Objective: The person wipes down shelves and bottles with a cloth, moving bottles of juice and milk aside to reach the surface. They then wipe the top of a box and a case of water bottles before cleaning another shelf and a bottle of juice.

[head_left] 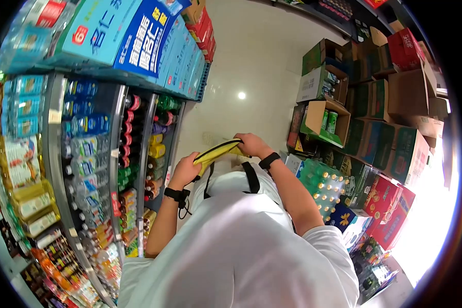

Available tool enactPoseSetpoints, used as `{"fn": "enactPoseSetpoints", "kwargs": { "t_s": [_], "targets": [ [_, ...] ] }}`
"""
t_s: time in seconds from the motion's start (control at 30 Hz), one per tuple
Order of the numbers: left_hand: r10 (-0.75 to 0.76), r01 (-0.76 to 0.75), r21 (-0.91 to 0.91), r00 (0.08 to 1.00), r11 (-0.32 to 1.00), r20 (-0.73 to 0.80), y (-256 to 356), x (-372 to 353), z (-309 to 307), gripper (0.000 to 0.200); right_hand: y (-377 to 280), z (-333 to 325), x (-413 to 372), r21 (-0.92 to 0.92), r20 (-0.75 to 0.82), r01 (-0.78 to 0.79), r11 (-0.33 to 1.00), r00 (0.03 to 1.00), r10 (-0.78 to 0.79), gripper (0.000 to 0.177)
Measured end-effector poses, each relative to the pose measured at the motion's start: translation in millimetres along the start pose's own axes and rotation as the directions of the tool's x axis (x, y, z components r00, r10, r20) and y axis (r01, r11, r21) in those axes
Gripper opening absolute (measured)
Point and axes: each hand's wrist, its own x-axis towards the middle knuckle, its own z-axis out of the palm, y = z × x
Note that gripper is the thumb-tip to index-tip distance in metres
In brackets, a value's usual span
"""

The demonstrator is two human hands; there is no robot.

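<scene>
A yellow cloth-like item with a black edge (218, 153) is stretched between my two hands in front of my waist. My left hand (188, 167) is closed on its lower left end, and a black band with a dangling cord sits on that wrist. The upper right end is gripped by my right hand (253, 145), whose wrist also has a black band. Black straps (251, 177) hang at the front of my white shirt. The inside of the yellow item is hidden.
Shelves of bottled drinks (90, 169) line the left side, with stacked blue cartons (133, 43) above them. Cardboard boxes (367, 97), an opened box of green cans (326, 122) and wrapped green bottles (321, 186) stand on the right. A shiny pale floor (246, 61) runs between.
</scene>
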Motion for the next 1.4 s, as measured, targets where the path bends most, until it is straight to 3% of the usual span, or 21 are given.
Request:
{"fn": "enactPoseSetpoints", "kwargs": {
  "t_s": [0.1, 0.27, 0.3, 0.37, 0.4, 0.47, 0.5, 0.53, 0.6, 0.63, 0.73, 0.8, 0.87, 0.93, 1.0, 1.03, 1.07, 1.13, 1.2, 1.3, 1.4],
  "targets": [
    [0.087, -0.096, -0.153, 0.994, 0.983, -0.064, 20.9, 38.0, -44.9, 0.034, -12.9, -34.6, 32.5, 0.020, -0.163, 0.073, 0.997, 0.984, -0.069, 0.028],
    [0.109, -0.113, -0.027, 0.987, 0.993, -0.116, 74.8, 94.7, -134.1, 0.034, -93.4, -135.9, 78.7, 0.151, -0.312, 0.091, 0.984, 0.949, -0.039, 0.026],
    [0.173, -0.179, -0.030, 0.973, 0.983, -0.152, 80.3, 107.6, -151.1, 0.034, -105.2, -155.7, 94.6, 0.133, -0.312, 0.098, 0.986, 0.949, -0.053, 0.026],
    [0.204, -0.210, -0.018, 0.962, 0.977, -0.184, 94.5, 123.6, -186.9, 0.030, -125.9, -180.3, 123.8, 0.132, -0.468, 0.086, 0.988, 0.884, -0.015, 0.025],
    [0.183, -0.194, -0.040, 0.963, 0.980, -0.196, 116.0, 122.8, -212.0, 0.030, -139.6, -191.5, 136.1, 0.129, -0.450, 0.091, 0.987, 0.893, -0.023, 0.025],
    [0.249, -0.282, -0.047, 0.904, 0.958, -0.347, 107.1, 136.5, -226.9, 0.033, -163.9, -214.8, 162.9, 0.192, -0.672, 0.175, 0.966, 0.741, 0.000, 0.024],
    [0.226, -0.269, -0.074, 0.907, 0.960, -0.354, 117.7, 136.0, -241.7, 0.033, -170.1, -221.2, 179.1, 0.245, -0.686, 0.223, 0.943, 0.727, 0.006, 0.024],
    [0.208, -0.259, -0.089, 0.903, 0.962, -0.375, 122.9, 139.1, -250.2, 0.033, -185.3, -231.6, 192.4, 0.230, -0.673, 0.230, 0.946, 0.739, -0.017, 0.024],
    [0.115, -0.252, -0.207, 0.851, 0.945, -0.512, 127.0, 141.4, -257.6, 0.034, -219.2, -249.4, 210.6, 0.437, -0.655, 0.336, 0.834, 0.754, 0.040, 0.022],
    [0.111, -0.234, -0.150, 0.819, 0.961, -0.563, 125.7, 144.3, -259.7, 0.037, -236.2, -261.5, 221.5, 0.459, -0.611, 0.315, 0.831, 0.791, 0.038, 0.022],
    [-0.074, -0.107, -0.202, 0.690, 0.973, -0.720, 121.7, 161.2, -251.1, 0.040, -246.9, -271.7, 277.6, 0.320, -0.614, 0.514, 0.796, 0.752, -0.240, 0.024],
    [-0.218, 0.005, -0.286, 0.660, 0.958, -0.719, 133.5, 166.0, -246.7, 0.042, -254.3, -279.9, 303.6, 0.400, -0.509, 0.508, 0.763, 0.815, -0.275, 0.022],
    [-0.175, -0.032, -0.231, 0.554, 0.972, -0.814, 141.4, 172.5, -240.1, 0.036, -256.9, -295.1, 323.8, 0.309, -0.306, 0.489, 0.816, 0.863, -0.402, 0.021],
    [-0.298, 0.075, -0.302, 0.496, 0.950, -0.816, 156.4, 178.5, -239.6, 0.037, -255.3, -315.4, 342.3, 0.302, -0.193, 0.527, 0.794, 0.850, -0.490, 0.021],
    [-0.433, 0.057, -0.454, 0.428, 0.889, -0.793, 173.3, 184.5, -239.7, 0.037, -248.4, -330.5, 351.4, 0.284, -0.045, 0.546, 0.788, 0.829, -0.557, 0.022],
    [-0.363, 0.059, -0.366, 0.355, 0.929, -0.862, 173.0, 189.4, -237.8, 0.036, -253.9, -338.3, 350.8, 0.286, -0.002, 0.532, 0.797, 0.832, -0.554, 0.020],
    [-0.408, 0.080, -0.406, 0.327, 0.911, -0.852, 179.1, 191.7, -232.8, 0.036, -255.1, -343.4, 351.3, 0.285, 0.051, 0.529, 0.799, 0.824, -0.564, 0.020],
    [-0.651, 0.155, -0.639, 0.311, 0.753, -0.693, 200.5, 190.9, -239.0, 0.033, -258.0, -348.0, 352.5, 0.275, 0.086, 0.502, 0.820, 0.837, -0.541, 0.021],
    [-0.643, 0.107, -0.636, 0.189, 0.764, -0.742, 200.7, 194.3, -224.1, 0.029, -258.5, -348.3, 354.8, 0.237, 0.103, 0.560, 0.794, 0.798, -0.594, 0.021],
    [-0.661, 0.119, -0.651, 0.124, 0.750, -0.740, 208.5, 192.8, -216.5, 0.018, -261.6, -344.5, 355.1, 0.017, 0.170, 0.603, 0.797, 0.784, -0.597, 0.025],
    [-0.729, 0.157, -0.712, 0.158, 0.684, -0.666, 213.0, 183.7, -210.2, 0.018, -262.7, -333.6, 352.2, 0.007, 0.340, 0.592, 0.806, 0.757, -0.558, 0.028]
  ]
}}
